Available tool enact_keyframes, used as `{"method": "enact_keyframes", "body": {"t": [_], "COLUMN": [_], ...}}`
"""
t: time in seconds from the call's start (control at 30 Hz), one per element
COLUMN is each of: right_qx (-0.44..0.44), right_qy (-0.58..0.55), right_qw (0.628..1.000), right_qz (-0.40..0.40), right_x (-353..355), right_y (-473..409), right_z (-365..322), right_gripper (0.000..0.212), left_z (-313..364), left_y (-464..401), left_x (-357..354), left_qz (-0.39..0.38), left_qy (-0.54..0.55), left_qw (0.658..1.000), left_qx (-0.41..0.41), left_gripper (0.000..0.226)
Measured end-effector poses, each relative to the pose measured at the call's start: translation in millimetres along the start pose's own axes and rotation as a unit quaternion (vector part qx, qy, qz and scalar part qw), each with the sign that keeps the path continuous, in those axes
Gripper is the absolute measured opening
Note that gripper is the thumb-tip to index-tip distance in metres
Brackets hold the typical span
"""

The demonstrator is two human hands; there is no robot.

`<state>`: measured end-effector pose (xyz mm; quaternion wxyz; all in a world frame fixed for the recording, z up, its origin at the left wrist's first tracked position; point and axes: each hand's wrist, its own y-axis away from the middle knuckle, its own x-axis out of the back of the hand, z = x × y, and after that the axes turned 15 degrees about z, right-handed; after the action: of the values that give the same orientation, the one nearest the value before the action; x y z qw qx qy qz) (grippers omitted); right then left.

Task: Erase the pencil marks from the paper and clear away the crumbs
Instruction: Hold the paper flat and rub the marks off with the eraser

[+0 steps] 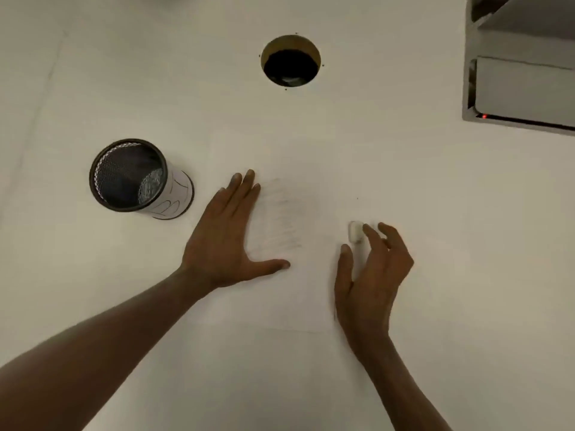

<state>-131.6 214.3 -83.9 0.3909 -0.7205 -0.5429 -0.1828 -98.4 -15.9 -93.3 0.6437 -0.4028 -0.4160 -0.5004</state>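
Note:
A white sheet of paper (305, 169) lies flat on the white desk, its edges faint. Grey pencil marks (278, 216) cover a patch near its middle. My left hand (228, 237) rests flat on the paper just left of the marks, fingers spread, thumb pointing right below them. A small white eraser (355, 232) lies on the paper to the right. My right hand (370, 275) hovers over it with curled, spread fingers, fingertips at the eraser's right side; the hand is blurred and I cannot tell if it touches. No crumbs are visible.
A black mesh pen cup (137, 178) with a white paper sleeve stands left of my left hand. A round cable hole (291, 62) opens in the desk at the back. A grey device (522, 88) with a red light sits at the back right.

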Motion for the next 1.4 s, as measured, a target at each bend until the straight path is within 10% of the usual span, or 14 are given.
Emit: {"method": "enact_keyframes", "body": {"t": [0.63, 1.03, 1.4], "right_qx": [-0.010, 0.184, 0.174], "right_qy": [-0.164, -0.125, -0.130], "right_qw": [0.969, 0.960, 0.959], "right_qz": [-0.183, -0.170, -0.184], "right_x": [-4.4, -27.1, -34.7], "right_y": [-14.9, -45.2, -56.3], "right_z": [-32.5, -34.3, -33.2], "right_gripper": [0.029, 0.018, 0.018], "left_z": [-2.6, -2.1, -1.1], "left_y": [2.3, -2.7, -2.2], "left_x": [1.7, 3.8, 4.7], "left_qz": [-0.011, -0.032, -0.040], "left_qy": [-0.019, -0.051, -0.053], "left_qw": [0.998, 0.996, 0.996], "left_qx": [-0.059, -0.065, -0.060], "left_gripper": [0.135, 0.145, 0.147]}}
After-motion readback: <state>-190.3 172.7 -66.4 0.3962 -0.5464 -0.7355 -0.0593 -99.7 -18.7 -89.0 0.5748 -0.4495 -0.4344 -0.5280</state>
